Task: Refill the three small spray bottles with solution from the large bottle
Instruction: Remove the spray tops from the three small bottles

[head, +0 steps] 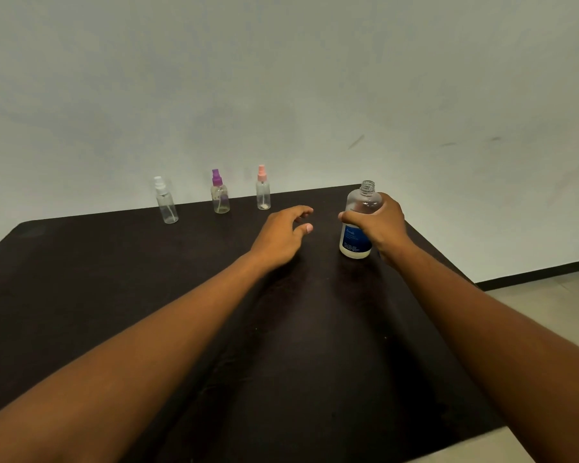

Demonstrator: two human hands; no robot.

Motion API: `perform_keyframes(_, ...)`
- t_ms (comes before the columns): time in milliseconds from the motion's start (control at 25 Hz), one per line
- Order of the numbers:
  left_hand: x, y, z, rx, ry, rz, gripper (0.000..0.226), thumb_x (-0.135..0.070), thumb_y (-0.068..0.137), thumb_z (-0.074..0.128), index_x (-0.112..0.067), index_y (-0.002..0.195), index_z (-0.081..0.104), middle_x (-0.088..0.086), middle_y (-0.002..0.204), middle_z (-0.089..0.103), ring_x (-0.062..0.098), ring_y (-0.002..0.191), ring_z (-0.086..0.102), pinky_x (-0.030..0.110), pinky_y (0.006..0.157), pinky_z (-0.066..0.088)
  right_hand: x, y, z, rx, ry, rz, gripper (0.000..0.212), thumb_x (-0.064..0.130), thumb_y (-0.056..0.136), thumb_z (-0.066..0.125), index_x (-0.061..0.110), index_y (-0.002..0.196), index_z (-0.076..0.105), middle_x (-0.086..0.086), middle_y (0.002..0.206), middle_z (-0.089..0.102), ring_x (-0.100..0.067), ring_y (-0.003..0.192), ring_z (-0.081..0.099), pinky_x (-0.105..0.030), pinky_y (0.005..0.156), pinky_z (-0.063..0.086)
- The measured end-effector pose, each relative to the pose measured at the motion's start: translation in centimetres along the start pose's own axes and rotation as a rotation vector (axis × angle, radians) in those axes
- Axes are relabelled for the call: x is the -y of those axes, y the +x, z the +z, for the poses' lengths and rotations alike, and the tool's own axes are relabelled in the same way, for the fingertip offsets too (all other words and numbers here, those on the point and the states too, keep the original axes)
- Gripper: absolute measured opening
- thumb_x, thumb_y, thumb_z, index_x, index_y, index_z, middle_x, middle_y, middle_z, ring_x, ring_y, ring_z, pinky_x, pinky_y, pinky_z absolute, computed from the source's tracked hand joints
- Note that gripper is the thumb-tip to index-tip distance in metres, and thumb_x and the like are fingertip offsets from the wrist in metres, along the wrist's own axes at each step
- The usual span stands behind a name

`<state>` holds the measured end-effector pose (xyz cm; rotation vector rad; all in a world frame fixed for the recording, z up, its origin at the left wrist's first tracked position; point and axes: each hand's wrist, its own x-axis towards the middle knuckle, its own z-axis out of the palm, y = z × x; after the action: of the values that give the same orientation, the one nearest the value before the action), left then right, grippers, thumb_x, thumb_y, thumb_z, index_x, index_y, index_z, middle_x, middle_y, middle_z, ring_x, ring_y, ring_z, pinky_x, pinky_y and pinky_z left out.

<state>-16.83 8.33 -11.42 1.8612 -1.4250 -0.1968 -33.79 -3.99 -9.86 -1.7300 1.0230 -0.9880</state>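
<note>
Fingers of right hand (pixel 380 222) are wrapping the uncapped large bottle (pixel 358 228); left hand (pixel 283 235), fingers spread, should be unscrewing 1 sprayer first.

1 head camera looks forward and down across the table (pixel 114 295).

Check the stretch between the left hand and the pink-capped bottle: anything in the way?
Nothing. In the head view, only bare dark table lies between the open left hand and the pink-capped bottle.
</note>
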Motion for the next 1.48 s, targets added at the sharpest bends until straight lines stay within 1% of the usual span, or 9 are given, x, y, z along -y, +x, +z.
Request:
perform_keyframes(280, -0.5, -1.7, -1.8, -0.005, 0.024, -0.015, 0.049, -0.024, 0.100, 0.064, -0.019, 0.147, 0.052, 0.002, 0.145, 0.059, 0.017, 0.133, 0.054, 0.039, 0.113, 0.045, 0.6, -0.8, -0.4, 0.043, -0.018, 0.000, 0.072, 0.027, 0.066, 0.094, 0.020, 0.126, 0.056, -0.001, 0.122, 0.065, -0.026, 0.117, 0.063, -0.044, 0.100, 0.055)
perform_keyframes(400, -1.0, -3.0, -3.6, 0.001, 0.072, -0.026, 0.053, -0.030, 0.100, 0.064, -0.020, 0.149, 0.049, 0.003, 0.149, 0.056, 0.020, 0.137, 0.051, 0.042, 0.116, 0.042, 2.2, -2.5, -1.6, 0.038, -0.095, -0.043, 0.094, 0.034, 0.071, 0.092, 0.020, 0.148, 0.039, -0.003, 0.143, 0.054, -0.025, 0.131, 0.054, -0.045, 0.105, 0.051)
perform_keyframes(480, -1.4, -4.1, -5.2, 0.004, 0.089, -0.045, 0.055, -0.033, 0.100, 0.063, -0.020, 0.151, 0.047, 0.004, 0.152, 0.053, 0.021, 0.140, 0.049, 0.043, 0.117, 0.040, 3.9, -3.7, -2.5, 0.006, -0.158, -0.095, 0.099, 0.038, 0.078, 0.087, 0.020, 0.156, 0.028, -0.005, 0.155, 0.043, -0.027, 0.139, 0.047, -0.044, 0.107, 0.049)
perform_keyframes(680, -2.5, -7.4, -9.4, -0.018, 0.145, -0.071, 0.057, -0.036, 0.101, 0.060, -0.018, 0.153, 0.043, 0.005, 0.155, 0.049, 0.024, 0.144, 0.045, 0.039, 0.118, 0.035, 7.9, -6.5, -3.1, -0.014, -0.334, -0.292, 0.097, 0.049, 0.085, 0.076, 0.020, 0.160, 0.023, -0.002, 0.165, 0.029, -0.024, 0.151, 0.031, -0.043, 0.119, 0.033)
perform_keyframes(880, -2.8, -10.5, -13.5, -0.072, 0.184, -0.076, 0.059, -0.039, 0.102, 0.058, -0.019, 0.154, 0.040, 0.005, 0.158, 0.045, 0.026, 0.146, 0.042, 0.044, 0.119, 0.036, 11.5, -9.6, -0.5, 0.063, -0.440, -0.475, 0.091, 0.053, 0.087, 0.072, 0.023, 0.159, 0.026, 0.000, 0.165, 0.032, -0.023, 0.150, 0.034, -0.043, 0.121, 0.033)
perform_keyframes(1040, -1.1, -11.4, -15.4, -0.100, 0.197, -0.086, 0.058, -0.038, 0.103, 0.056, -0.020, 0.155, 0.039, 0.004, 0.158, 0.044, 0.024, 0.145, 0.041, 0.040, 0.118, 0.034, 12.3, -10.2, 3.5, 0.110, -0.362, -0.472, 0.086, 0.049, 0.087, 0.074, 0.021, 0.156, 0.032, -0.001, 0.159, 0.041, -0.022, 0.145, 0.041, -0.040, 0.117, 0.038)
perform_keyframes(1160, 1.1, -10.7, -15.8, -0.094, 0.218, -0.100, 0.059, -0.039, 0.103, 0.056, -0.020, 0.156, 0.037, 0.003, 0.160, 0.042, 0.023, 0.148, 0.038, 0.039, 0.118, 0.032, 11.6, -9.1, 6.8, 0.151, -0.283, -0.403, 0.088, 0.052, 0.085, 0.074, 0.021, 0.156, 0.033, -0.002, 0.157, 0.044, -0.022, 0.143, 0.043, -0.037, 0.112, 0.040)
perform_keyframes(1280, 3.5, -8.8, -15.4, -0.077, 0.225, -0.101, 0.061, -0.042, 0.103, 0.054, -0.022, 0.157, 0.034, 0.002, 0.162, 0.039, 0.023, 0.149, 0.035, 0.040, 0.119, 0.030, 10.3, -6.9, 9.7, 0.158, -0.216, -0.328, 0.089, 0.048, 0.084, 0.078, 0.020, 0.156, 0.033, -0.003, 0.155, 0.045, -0.021, 0.141, 0.046, -0.031, 0.106, 0.039)
perform_keyframes(1480, 6.4, -5.4, -13.9, -0.062, 0.213, -0.095, 0.061, -0.041, 0.105, 0.051, -0.023, 0.159, 0.030, 0.001, 0.164, 0.035, 0.021, 0.151, 0.031, 0.038, 0.120, 0.028, 7.7, -2.6, 13.8, 0.159, -0.183, -0.240, 0.087, 0.043, 0.084, 0.080, 0.019, 0.154, 0.034, -0.005, 0.155, 0.046, -0.024, 0.140, 0.047, -0.037, 0.110, 0.041)
